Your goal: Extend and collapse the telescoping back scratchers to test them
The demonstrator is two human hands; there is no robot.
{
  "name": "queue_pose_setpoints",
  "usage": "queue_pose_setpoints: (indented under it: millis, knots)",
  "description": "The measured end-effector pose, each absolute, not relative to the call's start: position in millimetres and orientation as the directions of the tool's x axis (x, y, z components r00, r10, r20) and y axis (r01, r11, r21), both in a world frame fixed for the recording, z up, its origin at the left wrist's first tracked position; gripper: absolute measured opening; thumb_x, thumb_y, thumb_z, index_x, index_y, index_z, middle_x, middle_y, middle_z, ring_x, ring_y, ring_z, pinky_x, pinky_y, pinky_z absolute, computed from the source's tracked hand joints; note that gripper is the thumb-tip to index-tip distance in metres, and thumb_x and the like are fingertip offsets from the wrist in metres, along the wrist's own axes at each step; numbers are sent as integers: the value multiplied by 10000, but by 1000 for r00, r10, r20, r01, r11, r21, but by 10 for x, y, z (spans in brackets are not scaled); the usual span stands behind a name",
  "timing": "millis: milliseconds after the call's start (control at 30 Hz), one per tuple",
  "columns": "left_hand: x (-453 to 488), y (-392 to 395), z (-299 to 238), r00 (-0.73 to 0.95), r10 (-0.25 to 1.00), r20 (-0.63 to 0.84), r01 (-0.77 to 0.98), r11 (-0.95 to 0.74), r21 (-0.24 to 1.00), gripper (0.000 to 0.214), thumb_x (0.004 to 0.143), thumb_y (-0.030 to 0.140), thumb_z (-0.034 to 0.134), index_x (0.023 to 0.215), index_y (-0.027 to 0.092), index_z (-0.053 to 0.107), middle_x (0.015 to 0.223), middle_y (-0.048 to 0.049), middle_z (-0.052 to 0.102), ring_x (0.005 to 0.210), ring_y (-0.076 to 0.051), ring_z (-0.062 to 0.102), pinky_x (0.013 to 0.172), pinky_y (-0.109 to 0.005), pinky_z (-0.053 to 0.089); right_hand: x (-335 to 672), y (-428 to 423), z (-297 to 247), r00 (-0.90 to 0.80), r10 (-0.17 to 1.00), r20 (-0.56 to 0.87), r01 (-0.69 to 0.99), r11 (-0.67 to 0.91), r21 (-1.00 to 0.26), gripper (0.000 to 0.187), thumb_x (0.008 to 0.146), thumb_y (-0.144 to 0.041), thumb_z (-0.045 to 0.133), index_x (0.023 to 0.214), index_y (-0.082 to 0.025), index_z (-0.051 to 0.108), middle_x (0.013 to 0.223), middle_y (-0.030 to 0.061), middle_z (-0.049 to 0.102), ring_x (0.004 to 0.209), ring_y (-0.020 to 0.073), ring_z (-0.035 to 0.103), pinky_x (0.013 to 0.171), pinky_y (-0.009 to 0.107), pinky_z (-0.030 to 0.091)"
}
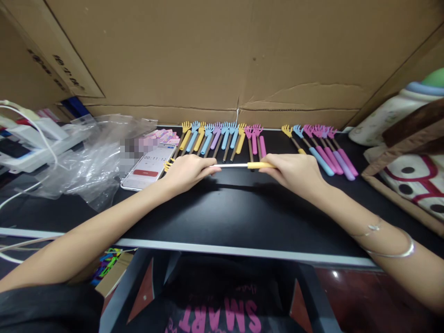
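Note:
I hold a yellow back scratcher level above the black table, its metal shaft partly drawn out. My left hand is closed round the claw end; the yellow claw pokes out at its left side. My right hand is closed on the yellow handle. Behind my hands lies a row of several collapsed scratchers in yellow, blue, purple and pink. A second group of scratchers lies to the right, mostly pink, blue and purple.
A phone showing a timer lies left of my left hand, with pink packets behind it. Crumpled clear plastic bags and white cables fill the left side. A cardboard wall backs the table. A patterned bag stands at right.

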State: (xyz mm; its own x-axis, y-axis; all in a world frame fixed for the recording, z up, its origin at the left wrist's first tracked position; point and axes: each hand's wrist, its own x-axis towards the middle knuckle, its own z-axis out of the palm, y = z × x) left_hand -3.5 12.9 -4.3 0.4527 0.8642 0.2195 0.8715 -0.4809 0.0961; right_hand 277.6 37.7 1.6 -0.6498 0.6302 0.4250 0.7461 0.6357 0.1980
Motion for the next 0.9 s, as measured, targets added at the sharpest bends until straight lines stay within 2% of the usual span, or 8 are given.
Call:
queue_pose_setpoints:
  millis: [100,167,433,600,767,900]
  knots:
    - [-23,126,-24,442,878,185,859,-474,194,427,956,493,355,767,233,636,628,28,619,580,-149,554,550,-225,302,2756,352,16,-645,619,449,752,617,229,476,936,-538,320,869,-195,644,752,27,683,659,125,599,492,262,198]
    - [-20,126,-26,441,877,190,857,-474,202,424,954,491,362,767,237,646,627,30,623,581,-146,558,553,-225,306,2748,347,14,-640,627,445,758,612,228,491,937,-544,306,866,-195,644,743,29,680,648,125,596,488,263,192]
    - [-34,111,-70,430,831,353,894,-445,-41,440,950,530,348,897,253,686,687,2,682,609,-167,613,502,-249,263,2752,388,-9,-604,724,332,784,614,88,552,918,-604,250,894,-207,633,606,29,612,536,140,531,498,253,198]
    - [-58,122,-116,495,704,508,859,-484,-167,474,955,533,335,818,236,678,677,4,689,566,-143,597,486,-252,227,2732,380,11,-572,792,214,788,603,-122,458,909,-566,330,895,-225,636,633,17,601,536,128,502,520,243,214]
    - [-78,136,-162,575,540,614,808,-494,-322,501,955,526,342,719,202,643,593,-4,637,528,-129,565,468,-268,197,2729,365,59,-600,799,51,705,557,-438,404,875,-564,406,880,-203,589,625,-18,530,535,94,420,546,227,264]
    - [-47,115,-150,591,533,606,800,-484,-354,525,957,534,324,698,198,632,563,-8,605,511,-126,544,465,-275,194,2743,368,80,-632,774,-47,637,484,-600,425,842,-607,423,876,-192,510,569,-58,421,516,79,341,530,217,263]
